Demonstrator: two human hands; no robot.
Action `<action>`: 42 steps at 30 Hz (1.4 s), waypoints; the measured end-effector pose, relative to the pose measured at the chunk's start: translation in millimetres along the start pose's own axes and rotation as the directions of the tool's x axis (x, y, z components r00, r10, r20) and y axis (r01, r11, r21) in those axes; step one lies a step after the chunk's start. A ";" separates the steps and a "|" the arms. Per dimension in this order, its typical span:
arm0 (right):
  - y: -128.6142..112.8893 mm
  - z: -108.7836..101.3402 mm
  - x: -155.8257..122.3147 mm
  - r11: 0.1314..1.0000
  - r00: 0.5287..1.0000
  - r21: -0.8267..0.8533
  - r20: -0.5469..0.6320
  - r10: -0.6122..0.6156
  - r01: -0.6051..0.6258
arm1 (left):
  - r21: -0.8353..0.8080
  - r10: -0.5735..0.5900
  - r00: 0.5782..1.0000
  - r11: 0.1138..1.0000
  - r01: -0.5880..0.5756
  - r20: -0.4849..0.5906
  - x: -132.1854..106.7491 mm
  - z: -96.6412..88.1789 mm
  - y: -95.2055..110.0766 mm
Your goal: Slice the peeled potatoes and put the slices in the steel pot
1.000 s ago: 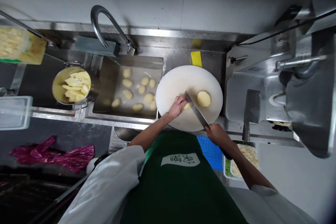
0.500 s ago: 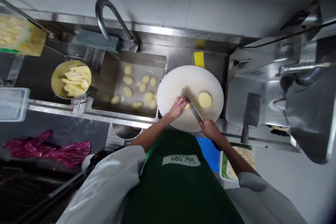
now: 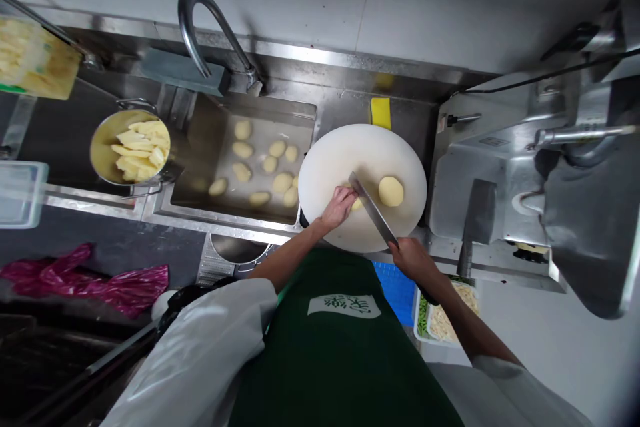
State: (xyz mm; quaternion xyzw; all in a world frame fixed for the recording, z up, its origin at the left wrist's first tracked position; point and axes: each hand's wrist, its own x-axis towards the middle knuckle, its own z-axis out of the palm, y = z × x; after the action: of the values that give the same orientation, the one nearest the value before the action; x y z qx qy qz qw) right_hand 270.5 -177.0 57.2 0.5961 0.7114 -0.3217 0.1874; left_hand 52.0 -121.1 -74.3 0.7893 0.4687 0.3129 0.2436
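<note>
Gripping potato (image 3: pixel 357 204) near board (image 3: pixel 320 163) centre, left fingers (image 3: pixel 345 194) are curling nearest it; right fingers (image 3: pixel 399 250) are holding knife (image 3: pixel 373 209), blade slanting mid-board to near-right edge, just right of potato.

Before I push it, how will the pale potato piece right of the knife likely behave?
The potato piece looks firm, given its crisp outline. Its pale, skinless surface could be slippery to hold. Its broad, angular shape suggests sliding over the cutting board more than rolling.
</note>
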 end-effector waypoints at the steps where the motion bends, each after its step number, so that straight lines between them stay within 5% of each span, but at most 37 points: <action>1: 0.4 0.0 -0.8 1.000 1.000 -0.010 0.009 0.008 -0.008 | -0.002 0.004 1.000 1.000 -0.004 0.001 -0.1 0.3 0.0; 7: -12.6 2.2 18.2 0.999 1.000 -0.039 0.008 -0.024 0.024 | -0.010 0.008 0.999 1.000 -0.008 -0.033 -2.4 0.8 -0.2; 42: -15.6 3.5 13.0 0.996 0.997 -0.053 -0.033 -0.069 0.067 | -0.008 0.013 0.999 1.000 -0.013 -0.048 -12.2 4.7 -0.5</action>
State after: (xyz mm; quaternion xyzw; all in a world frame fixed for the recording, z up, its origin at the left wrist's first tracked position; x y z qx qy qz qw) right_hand 252.2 -171.2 49.9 0.5719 0.7425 -0.2989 0.1794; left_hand 50.7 -132.2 -81.0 0.7835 0.4680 0.3353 0.2337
